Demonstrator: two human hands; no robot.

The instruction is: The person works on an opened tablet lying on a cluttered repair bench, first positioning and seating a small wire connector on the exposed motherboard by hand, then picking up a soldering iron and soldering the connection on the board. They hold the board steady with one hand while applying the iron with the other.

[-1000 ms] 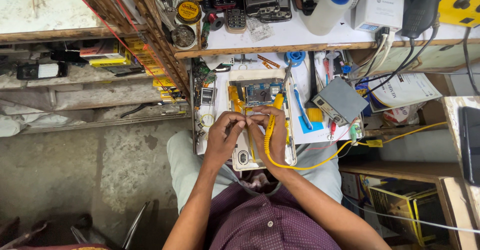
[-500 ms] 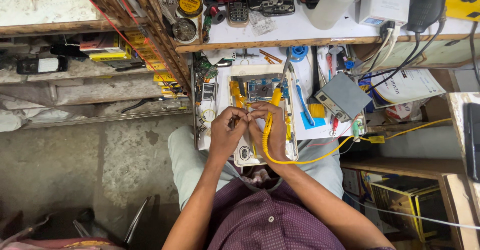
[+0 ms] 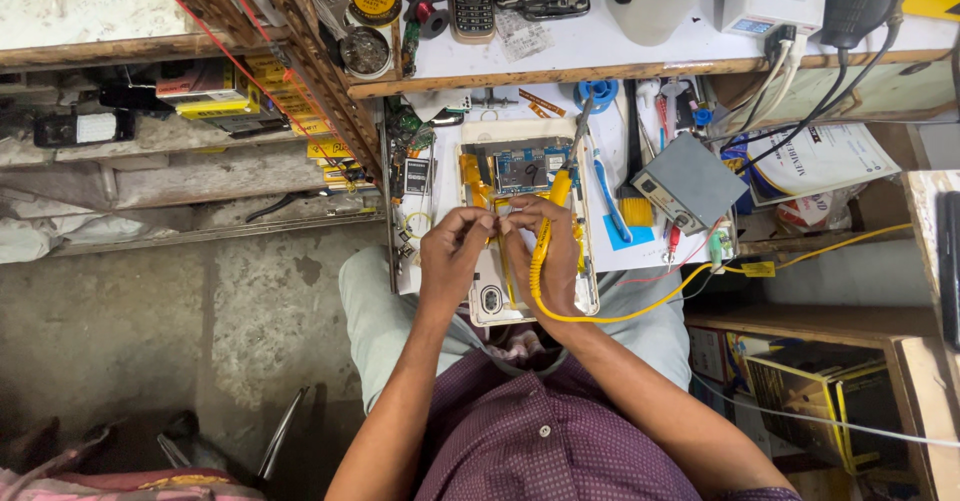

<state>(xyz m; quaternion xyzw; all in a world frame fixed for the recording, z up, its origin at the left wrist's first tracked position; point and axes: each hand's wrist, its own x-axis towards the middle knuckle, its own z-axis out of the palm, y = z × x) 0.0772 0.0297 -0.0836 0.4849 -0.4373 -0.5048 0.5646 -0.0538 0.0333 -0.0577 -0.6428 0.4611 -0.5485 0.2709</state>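
Note:
An opened phone [image 3: 520, 166] lies on the white work mat [image 3: 445, 161], its circuit board exposed at the far end. My left hand [image 3: 452, 251] pinches something small over the phone's middle; what it holds is too small to tell. My right hand [image 3: 548, 251] grips a yellow soldering iron [image 3: 553, 201] whose metal tip points up toward the board. Its coiled yellow cable [image 3: 640, 311] loops away to the right. Both hands meet fingertip to fingertip above the phone.
A grey metal box [image 3: 690, 183] sits right of the mat, with blue tweezers [image 3: 610, 201] and a small brush beside it. The shelf above [image 3: 600, 56] carries old phones, round tins, a white bottle and a white adapter. Wooden racks stand left; concrete floor lies below.
The view has shifted slightly. Both hands stay over the opened phone, with the fingertips drawn a little closer together and the soldering iron still in the right hand.

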